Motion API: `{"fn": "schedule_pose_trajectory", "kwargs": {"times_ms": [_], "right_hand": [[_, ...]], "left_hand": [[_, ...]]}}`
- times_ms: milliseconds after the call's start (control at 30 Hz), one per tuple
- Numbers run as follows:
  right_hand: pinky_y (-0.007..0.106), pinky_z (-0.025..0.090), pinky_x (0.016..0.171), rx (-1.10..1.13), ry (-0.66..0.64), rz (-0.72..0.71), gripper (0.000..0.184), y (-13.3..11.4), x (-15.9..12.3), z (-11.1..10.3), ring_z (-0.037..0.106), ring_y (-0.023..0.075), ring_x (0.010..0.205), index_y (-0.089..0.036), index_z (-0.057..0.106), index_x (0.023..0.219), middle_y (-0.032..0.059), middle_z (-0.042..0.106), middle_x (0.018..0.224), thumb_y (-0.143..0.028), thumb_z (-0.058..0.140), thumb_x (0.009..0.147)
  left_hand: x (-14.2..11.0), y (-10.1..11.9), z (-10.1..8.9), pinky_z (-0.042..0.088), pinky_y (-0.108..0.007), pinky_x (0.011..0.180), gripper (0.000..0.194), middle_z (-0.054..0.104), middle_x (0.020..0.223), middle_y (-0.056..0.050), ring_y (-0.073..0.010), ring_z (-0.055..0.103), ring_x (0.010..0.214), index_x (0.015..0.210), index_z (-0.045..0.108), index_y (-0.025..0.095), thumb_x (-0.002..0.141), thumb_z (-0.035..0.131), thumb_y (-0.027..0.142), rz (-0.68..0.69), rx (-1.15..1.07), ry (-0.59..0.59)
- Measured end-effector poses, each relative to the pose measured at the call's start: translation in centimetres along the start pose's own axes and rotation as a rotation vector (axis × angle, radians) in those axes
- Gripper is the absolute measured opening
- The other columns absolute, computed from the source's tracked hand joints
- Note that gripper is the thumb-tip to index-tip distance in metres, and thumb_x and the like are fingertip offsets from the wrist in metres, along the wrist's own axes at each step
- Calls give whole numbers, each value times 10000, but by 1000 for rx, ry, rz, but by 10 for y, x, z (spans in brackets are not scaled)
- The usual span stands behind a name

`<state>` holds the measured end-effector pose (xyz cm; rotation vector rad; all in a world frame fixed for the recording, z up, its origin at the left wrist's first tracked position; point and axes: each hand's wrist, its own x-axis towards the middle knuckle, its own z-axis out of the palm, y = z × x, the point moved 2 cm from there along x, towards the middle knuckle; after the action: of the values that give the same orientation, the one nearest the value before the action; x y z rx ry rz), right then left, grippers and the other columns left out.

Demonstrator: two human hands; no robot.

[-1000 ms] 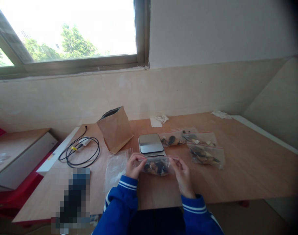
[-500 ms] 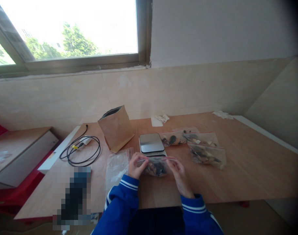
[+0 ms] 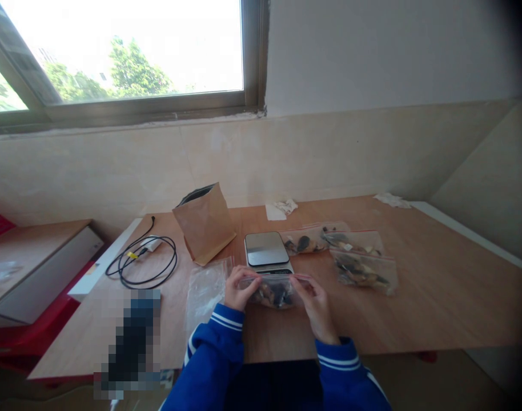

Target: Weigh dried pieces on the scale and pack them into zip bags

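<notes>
A clear zip bag (image 3: 274,294) with dark and tan dried pieces inside lies in front of me, its red-lined top edge toward the scale. My left hand (image 3: 240,288) pinches the left end of that edge between thumb and fingers. At the other end, my right hand (image 3: 311,299) grips the same edge. Just beyond the bag sits a kitchen scale (image 3: 266,249) with a shiny square plate and a dark display partly hidden by my hands and the bag. Flat clear zip bags (image 3: 204,288) lie beside my left hand.
Several filled zip bags (image 3: 364,271) lie right of the scale. A brown paper pouch (image 3: 206,225) stands open-topped behind the flat bags. A coiled black cable (image 3: 175,262) and a blurred dark object (image 3: 132,337) are at left. Crumpled tissue (image 3: 286,206) lies by the wall.
Both hands keep their hold on the bag's top edge, with only a very slight shift of the fingers. The whole view has shifted slightly; the objects on the table stay in place.
</notes>
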<state>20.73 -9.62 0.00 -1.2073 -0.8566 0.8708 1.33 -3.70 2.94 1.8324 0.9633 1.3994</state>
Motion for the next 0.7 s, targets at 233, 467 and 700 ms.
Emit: {"fn": "schedule_pose_trajectory", "kwargs": {"times_ms": [233,467,700], "right_hand": [[384,486,879,69,-71,7,334,-6,-2,2,639,231,918,-194,688,911,60,704,930,-481,698,741],[376,501,849,57,-178,37,363,-15,-5,5,650,243,893,-195,690,912,65,713,908,-523,665,760],[345,503,828,-2,-168,-3,308,-15,-5,7,640,222,880,-194,695,885,49,699,887,-466,702,741]], "left_hand": [[-1,0,2,468,-320,746,222,631,741,-59,-185,600,778,670,662,156,740,707,362,-83,-94,-31],[-6,-3,5,472,-255,682,285,619,792,-32,-144,590,738,806,620,154,775,658,434,-241,-201,-116],[-6,-1,7,498,-267,673,303,664,801,-48,-156,625,726,834,653,147,721,716,420,-270,-181,-116]]}}
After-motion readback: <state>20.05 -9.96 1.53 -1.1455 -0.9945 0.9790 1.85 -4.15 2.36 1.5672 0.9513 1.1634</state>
